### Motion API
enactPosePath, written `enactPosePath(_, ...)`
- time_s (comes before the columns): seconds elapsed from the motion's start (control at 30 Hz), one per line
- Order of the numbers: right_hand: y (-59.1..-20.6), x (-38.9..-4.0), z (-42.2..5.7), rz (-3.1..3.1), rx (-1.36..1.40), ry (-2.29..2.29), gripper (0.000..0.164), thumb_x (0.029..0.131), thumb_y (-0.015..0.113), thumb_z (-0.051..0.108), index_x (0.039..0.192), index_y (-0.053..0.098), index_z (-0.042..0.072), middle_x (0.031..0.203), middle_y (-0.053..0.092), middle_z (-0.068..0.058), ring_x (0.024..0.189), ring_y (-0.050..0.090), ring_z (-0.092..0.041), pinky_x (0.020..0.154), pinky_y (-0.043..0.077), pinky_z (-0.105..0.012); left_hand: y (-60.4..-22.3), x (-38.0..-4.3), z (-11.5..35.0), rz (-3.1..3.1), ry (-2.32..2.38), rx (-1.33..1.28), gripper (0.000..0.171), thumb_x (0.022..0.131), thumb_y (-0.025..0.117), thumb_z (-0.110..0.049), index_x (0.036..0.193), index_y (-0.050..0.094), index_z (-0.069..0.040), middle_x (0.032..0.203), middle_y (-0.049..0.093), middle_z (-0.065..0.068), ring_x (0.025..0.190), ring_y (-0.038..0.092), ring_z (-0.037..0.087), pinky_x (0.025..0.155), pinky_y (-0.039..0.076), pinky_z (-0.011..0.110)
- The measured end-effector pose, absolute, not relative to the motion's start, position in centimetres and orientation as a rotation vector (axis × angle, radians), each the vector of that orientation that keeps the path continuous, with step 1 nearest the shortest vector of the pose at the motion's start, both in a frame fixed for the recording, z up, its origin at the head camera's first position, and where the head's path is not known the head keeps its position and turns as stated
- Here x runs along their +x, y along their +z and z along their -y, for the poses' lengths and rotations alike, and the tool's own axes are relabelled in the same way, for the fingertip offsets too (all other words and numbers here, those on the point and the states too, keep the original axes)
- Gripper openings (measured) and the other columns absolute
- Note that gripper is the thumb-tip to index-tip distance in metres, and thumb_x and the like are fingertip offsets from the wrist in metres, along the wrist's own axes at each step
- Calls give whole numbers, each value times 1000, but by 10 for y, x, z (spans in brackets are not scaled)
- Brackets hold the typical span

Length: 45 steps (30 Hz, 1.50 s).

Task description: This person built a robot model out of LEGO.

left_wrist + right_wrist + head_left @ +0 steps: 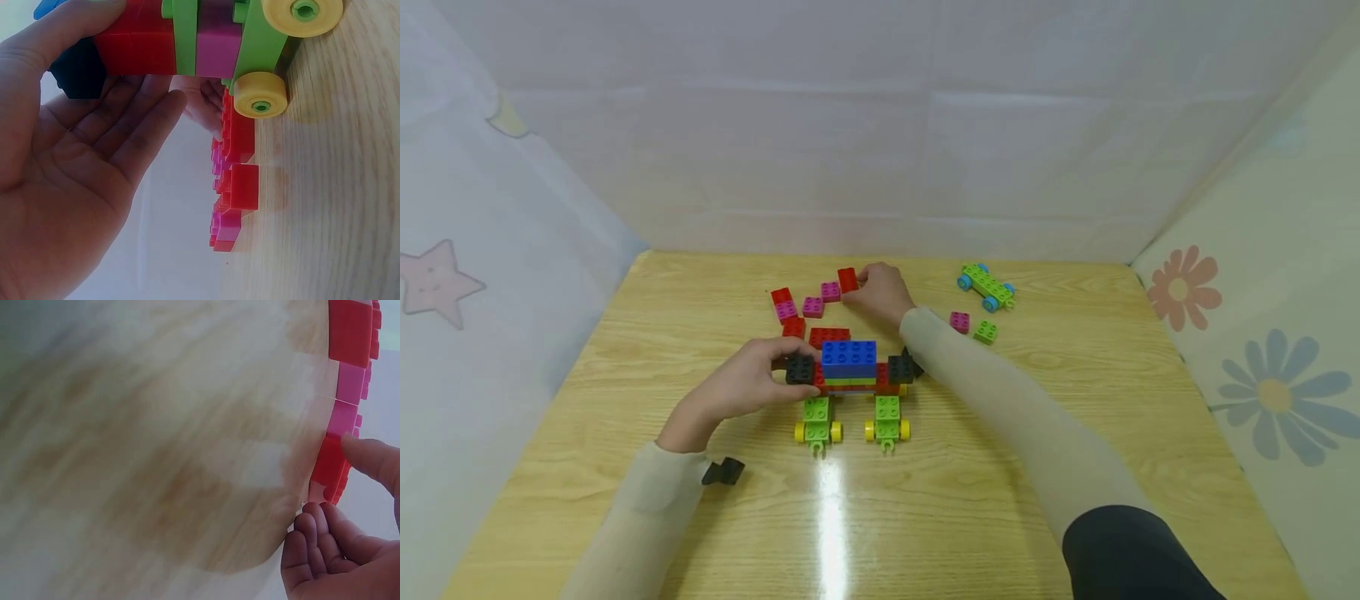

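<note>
Left grip (737,385) holds wheeled model (848,358) | Right grip (883,293) pinches red brick (847,279) | Done: model apparently stacked | Loose: pink bricks (813,308), green car (987,286)

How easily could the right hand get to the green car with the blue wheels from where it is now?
Probably yes, fairly easily: the right hand is at a red block, and in the head view nothing appears to stand between it and the green car.
</note>
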State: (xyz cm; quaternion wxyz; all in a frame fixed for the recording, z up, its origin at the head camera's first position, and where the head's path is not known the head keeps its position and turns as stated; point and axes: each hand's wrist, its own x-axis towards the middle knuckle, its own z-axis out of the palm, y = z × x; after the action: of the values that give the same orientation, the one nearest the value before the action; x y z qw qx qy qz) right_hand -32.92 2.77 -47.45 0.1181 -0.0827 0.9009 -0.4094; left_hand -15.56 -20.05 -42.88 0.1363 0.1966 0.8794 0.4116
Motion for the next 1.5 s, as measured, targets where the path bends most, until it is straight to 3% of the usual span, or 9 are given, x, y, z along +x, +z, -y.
enactPosePath(0.07,-473,-330,-27,-2639,-227,-1193,28,99,87,30,93,69,10,83,59,0,75,55,-20,70,52,-35,-429,-156,201,-2546,1194,561,42,96,91,-22,133,74,-13,128,77,9,113,75,25,97,66,38)
enactPosePath(0.2,-472,-334,-24,-2666,-201,-1133,51,98,88,36,72,50,15,67,34,2,61,36,-19,57,34,-33,-429,-155,201,-2549,1194,553,43,95,91,-23,133,74,-14,128,77,9,113,75,26,96,67,38)
enactPosePath(0.43,-472,-342,-21,-2704,-171,-1050,57,96,89,45,69,48,17,64,37,3,61,39,-18,57,32,-31,-429,-155,201,-2563,1184,579,43,97,91,-26,133,74,-12,130,77,10,117,75,27,105,65,52)
enactPosePath(0.57,-471,-343,-22,-2696,-193,-1073,53,98,87,42,67,53,16,64,44,3,61,41,-18,57,35,-31,-429,-154,201,-2562,1181,584,43,97,90,-27,134,74,-11,130,77,11,116,75,26,104,66,50)
enactPosePath(0.67,-470,-343,-26,-2693,-203,-1093,39,99,84,35,75,65,12,73,58,0,67,49,-19,63,43,-31,-429,-154,200,-2556,1184,588,43,97,90,-27,134,74,-11,129,77,11,113,75,25,100,66,46)
enactPosePath(0.8,-467,-341,-32,-2698,-204,-1082,20,98,81,25,102,77,6,101,76,-7,86,64,-24,80,57,-37,-429,-155,199,-2568,1178,575,44,96,91,-25,134,74,-13,131,77,9,115,75,25,104,65,50)
enactPosePath(1.0,-467,-340,-42,-2699,-213,-1058,35,99,80,26,123,75,2,120,76,-13,103,68,-31,101,62,-46,-429,-154,200,-2571,1175,542,44,95,92,-25,134,74,-15,132,77,7,120,74,27,108,64,55)
enactPosePath(1.3,-451,-328,-63,-2687,-300,-1084,44,101,80,31,136,75,5,137,74,-12,112,68,-29,104,63,-45,-430,-154,201,-2584,1161,556,44,96,91,-26,134,74,-12,130,77,11,114,76,27,97,67,42)
enactPosePath(1.5,-428,-315,-84,-2675,-359,-1141,43,102,80,31,138,75,7,134,75,-10,114,68,-27,104,62,-44,-429,-154,200,-2577,1167,551,43,97,90,-25,135,74,-12,131,76,13,113,76,28,92,68,36)
